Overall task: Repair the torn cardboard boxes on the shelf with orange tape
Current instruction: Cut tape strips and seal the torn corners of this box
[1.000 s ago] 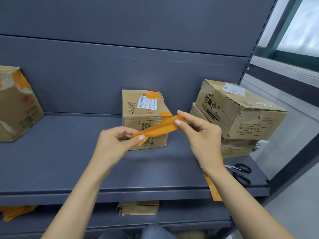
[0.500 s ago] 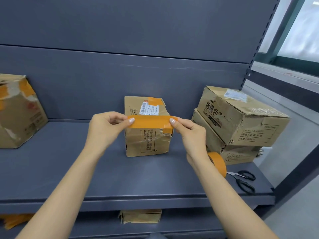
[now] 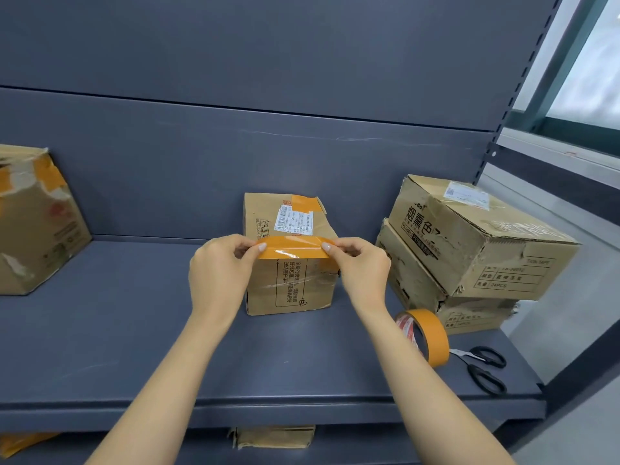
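Hands left (image 3: 219, 273) and right (image 3: 360, 268) pinching cut strip of orange tape (image 3: 291, 249) over small brown cardboard box (image 3: 289, 283), frame centre. Not pressed down yet. Torn stacked boxes (image 3: 469, 250) at right untaped.

A dark grey metal shelf (image 3: 134, 347) is seen bearing a small cardboard box (image 3: 288, 283) at its centre, against the back panel. A torn box (image 3: 37, 223) patched with orange tape is set at the left end, and two worn boxes (image 3: 469, 250) are stacked at the right. Before the stack, a roll of orange tape (image 3: 431, 333) is stood on edge, with black-handled scissors (image 3: 483, 367) laid just beside it.
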Tool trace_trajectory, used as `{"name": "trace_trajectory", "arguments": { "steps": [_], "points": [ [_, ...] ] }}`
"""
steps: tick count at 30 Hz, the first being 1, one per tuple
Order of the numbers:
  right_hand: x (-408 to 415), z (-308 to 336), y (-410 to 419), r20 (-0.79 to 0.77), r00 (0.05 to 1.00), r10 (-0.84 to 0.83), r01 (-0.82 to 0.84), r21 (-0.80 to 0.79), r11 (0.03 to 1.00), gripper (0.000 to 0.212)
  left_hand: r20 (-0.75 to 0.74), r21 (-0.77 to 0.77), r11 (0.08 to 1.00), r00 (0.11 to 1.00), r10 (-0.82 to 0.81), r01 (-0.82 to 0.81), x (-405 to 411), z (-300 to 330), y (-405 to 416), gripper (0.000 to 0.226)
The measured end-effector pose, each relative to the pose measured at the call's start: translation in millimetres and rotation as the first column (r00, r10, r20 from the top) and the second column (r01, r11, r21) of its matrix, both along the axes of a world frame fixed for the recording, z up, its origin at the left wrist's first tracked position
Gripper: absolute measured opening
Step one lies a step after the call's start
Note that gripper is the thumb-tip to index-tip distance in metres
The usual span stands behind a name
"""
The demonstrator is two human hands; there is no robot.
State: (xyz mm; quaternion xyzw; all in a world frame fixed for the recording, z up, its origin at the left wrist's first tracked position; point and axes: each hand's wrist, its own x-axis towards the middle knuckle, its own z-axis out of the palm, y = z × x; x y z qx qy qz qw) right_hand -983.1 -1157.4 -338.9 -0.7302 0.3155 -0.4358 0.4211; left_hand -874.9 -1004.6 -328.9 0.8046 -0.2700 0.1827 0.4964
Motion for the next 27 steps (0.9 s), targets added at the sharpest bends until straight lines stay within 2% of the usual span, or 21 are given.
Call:
{"name": "trace_trajectory", "arguments": {
  "steps": [3,10,16,21,27],
  "points": [
    [2.8,-0.8,-0.9,-0.012,1.0,0.006,-0.006,-0.027,1.0,0.006,0.03,-0.004,1.0,1.0,0.006,-0.006,2.0,-4.7,-0.5,0.015],
    [13.0,-13.0,-4.6,-0.042,0.999,-0.029,0.023,-0.135,0.991,0.013,0.05,0.006,1.0,0.999,0.005,-0.005,9.3,-9.7,-4.2,0.015],
    [15.3,-16.0,-7.8,-0.051,0.998,-0.038,0.028,-0.184,0.983,0.007,0.077,0.012,1.0,0.997,0.009,-0.01,14.3,-13.4,-4.0,0.015],
    [17.7,-15.4,-10.0,-0.068,0.997,-0.047,0.033,-0.199,0.979,0.015,0.063,-0.02,1.0,0.998,0.001,0.0,19.2,-14.2,-5.6,0.013],
    [20.0,-11.5,-11.0,-0.081,0.996,-0.032,0.016,-0.193,0.981,0.014,0.024,-0.087,0.995,0.999,-0.035,0.037,24.1,-19.2,-8.0,0.009]
  ]
}}
